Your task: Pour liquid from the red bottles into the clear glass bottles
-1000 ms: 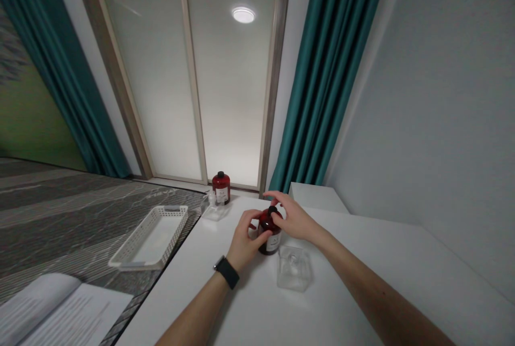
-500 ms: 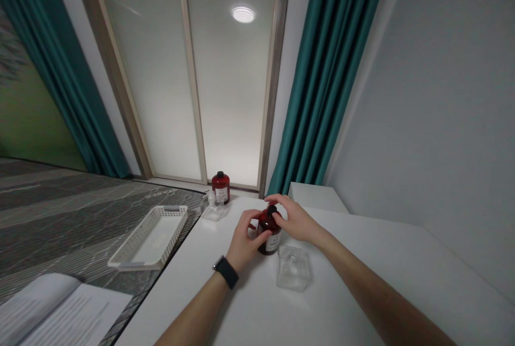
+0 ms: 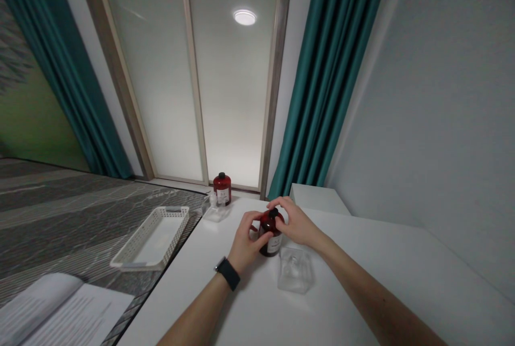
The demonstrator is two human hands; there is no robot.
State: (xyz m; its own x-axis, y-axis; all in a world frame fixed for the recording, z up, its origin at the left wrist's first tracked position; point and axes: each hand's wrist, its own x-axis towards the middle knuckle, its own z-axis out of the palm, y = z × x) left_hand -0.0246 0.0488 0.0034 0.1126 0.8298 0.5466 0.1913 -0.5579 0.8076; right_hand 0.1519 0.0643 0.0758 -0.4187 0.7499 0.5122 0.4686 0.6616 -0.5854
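A dark red bottle (image 3: 274, 245) with a black cap (image 3: 273, 212) and a white label stands upright on the white table. My left hand (image 3: 247, 236), wearing a black watch on the wrist, is wrapped round the bottle's left side. At the bottle's top, my right hand (image 3: 295, 222) has its thumb and fingers round the black cap. Just in front of the bottle lies a clear plastic piece (image 3: 295, 271). A second red bottle (image 3: 222, 191) with a black cap stands at the table's far left corner, with another clear plastic piece (image 3: 216, 211) before it.
A white perforated basket (image 3: 151, 238) sits on the grey patterned surface left of the white table (image 3: 257, 314). An open book (image 3: 76, 314) lies at the lower left. Beyond the table are a white box (image 3: 319, 198), frosted doors and a teal curtain (image 3: 322, 78).
The whole view has shifted slightly. Both hands keep their places on the bottle and its cap, with only a slight shift of the right fingers.
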